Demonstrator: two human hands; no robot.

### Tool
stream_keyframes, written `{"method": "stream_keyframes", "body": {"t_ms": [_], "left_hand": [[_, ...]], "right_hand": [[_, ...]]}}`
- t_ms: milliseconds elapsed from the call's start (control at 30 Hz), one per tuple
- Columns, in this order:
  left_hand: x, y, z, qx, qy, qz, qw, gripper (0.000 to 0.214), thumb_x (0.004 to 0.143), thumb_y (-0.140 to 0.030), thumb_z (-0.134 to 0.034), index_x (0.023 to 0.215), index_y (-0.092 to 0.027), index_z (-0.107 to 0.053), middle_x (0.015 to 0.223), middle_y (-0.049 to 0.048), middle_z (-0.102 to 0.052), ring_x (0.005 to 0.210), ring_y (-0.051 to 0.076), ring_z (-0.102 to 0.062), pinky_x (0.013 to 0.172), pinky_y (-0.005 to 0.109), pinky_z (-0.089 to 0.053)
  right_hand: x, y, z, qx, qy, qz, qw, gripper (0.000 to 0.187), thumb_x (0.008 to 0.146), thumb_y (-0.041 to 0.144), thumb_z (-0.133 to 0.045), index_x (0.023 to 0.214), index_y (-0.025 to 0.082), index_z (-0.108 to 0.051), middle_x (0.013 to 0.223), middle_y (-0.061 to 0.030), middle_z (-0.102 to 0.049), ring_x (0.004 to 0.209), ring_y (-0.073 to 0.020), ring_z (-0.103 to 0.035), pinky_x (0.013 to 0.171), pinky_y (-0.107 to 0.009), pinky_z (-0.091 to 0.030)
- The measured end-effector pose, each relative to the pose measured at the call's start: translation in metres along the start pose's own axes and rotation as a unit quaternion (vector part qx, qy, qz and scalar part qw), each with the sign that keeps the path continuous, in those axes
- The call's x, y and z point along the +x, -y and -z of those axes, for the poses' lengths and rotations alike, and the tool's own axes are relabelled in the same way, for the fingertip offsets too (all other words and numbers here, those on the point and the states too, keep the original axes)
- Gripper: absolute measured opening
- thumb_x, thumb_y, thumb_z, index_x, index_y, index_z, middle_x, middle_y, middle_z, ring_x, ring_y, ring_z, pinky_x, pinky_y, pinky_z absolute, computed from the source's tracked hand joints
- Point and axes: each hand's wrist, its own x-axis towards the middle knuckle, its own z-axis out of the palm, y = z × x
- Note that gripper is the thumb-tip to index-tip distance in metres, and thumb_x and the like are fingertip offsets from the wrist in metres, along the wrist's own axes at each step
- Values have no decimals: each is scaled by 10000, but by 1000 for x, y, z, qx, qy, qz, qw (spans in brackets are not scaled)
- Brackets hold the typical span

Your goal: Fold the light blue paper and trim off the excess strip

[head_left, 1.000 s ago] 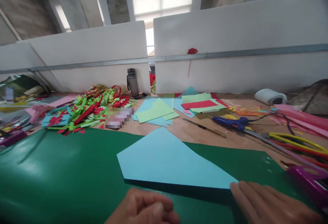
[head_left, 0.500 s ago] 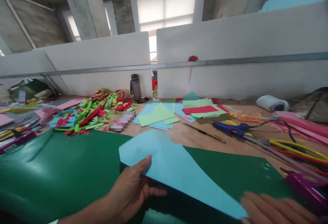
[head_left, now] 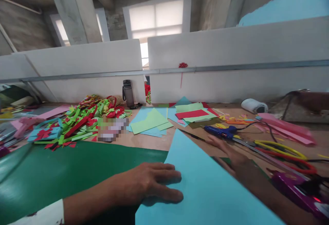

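A large light-blue paper sheet (head_left: 203,184) lies on the green cutting mat (head_left: 64,170), its point aimed away from me. My left hand (head_left: 151,182) rests flat on the sheet's left edge, fingers stretched out. My right hand (head_left: 226,151) reaches forward along the sheet's right edge, fingers extended and flat on the table, close to a thin dark craft knife (head_left: 191,135) and a blue glue gun (head_left: 221,132).
A heap of green and red paper strips (head_left: 82,120) lies at the back left. Loose coloured sheets (head_left: 154,122) and a grey bottle (head_left: 128,93) sit by the white partition. Yellow and red cables (head_left: 285,151) and a purple tool (head_left: 295,187) are at the right.
The blue sheet has been turned and shifted right, its point now facing away. My left hand went from gripping its edge to lying flat on it. My right hand reached forward.
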Motion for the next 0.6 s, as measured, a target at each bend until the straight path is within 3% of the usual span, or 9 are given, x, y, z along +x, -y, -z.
{"method": "stream_keyframes", "body": {"t_ms": [100, 200, 300, 400, 500, 600], "left_hand": [[-7, 8, -5, 39, 20, 9, 999, 291, 959, -263, -413, 1149, -304, -629, 1225, 75, -606, 1191, 218, -522, 1008, 307, -388], [-15, 13, -5, 83, 47, 28, 995, 269, 906, -282, -518, 1162, -302, -601, 1245, 63, -590, 1245, 247, -470, 1053, 373, -332], [-23, 11, 0, 144, 97, 43, 984, 449, 812, -281, -631, 1248, -275, -523, 1345, 70, -517, 1306, 285, -385, 1097, 448, -248], [-31, -1, 3, 219, 103, 53, 969, 439, 847, -262, -595, 1273, -257, -488, 1380, 71, -485, 1315, 272, -375, 1114, 448, -216], [-38, -22, 1, 273, 81, 24, 958, 306, 941, -242, -472, 1245, -228, -504, 1335, 57, -536, 1290, 219, -418, 1129, 388, -204], [-41, -31, -4, 267, 61, 25, 961, 207, 975, -222, -407, 1097, -202, -574, 1205, 37, -633, 1205, 167, -499, 1116, 310, -240]], "right_hand": [[-5, -5, 1, 71, 48, -39, 996, 361, 933, 264, -390, 1252, 220, -554, 1075, -64, -707, 969, -233, -672, 736, -336, -579], [-8, 2, 8, 157, 114, -49, 980, 347, 934, 347, -426, 1227, 249, -583, 1144, -59, -679, 1040, -235, -640, 796, -334, -560], [-8, 21, 12, 238, 214, 3, 947, 329, 947, 371, -403, 1197, 290, -601, 1131, -25, -683, 1005, -194, -650, 796, -271, -542], [-6, 40, 12, 317, 286, 56, 902, 378, 965, 406, -324, 1077, 257, -653, 879, -14, -714, 758, -160, -670, 652, -226, -531], [-5, 48, 8, 350, 302, 39, 886, 374, 951, 409, -353, 1040, 219, -663, 794, -34, -690, 702, -164, -644, 619, -221, -506], [-10, 47, 3, 346, 298, 6, 889, 309, 919, 358, -442, 1113, 225, -643, 934, -69, -699, 816, -198, -653, 690, -251, -518]]}}
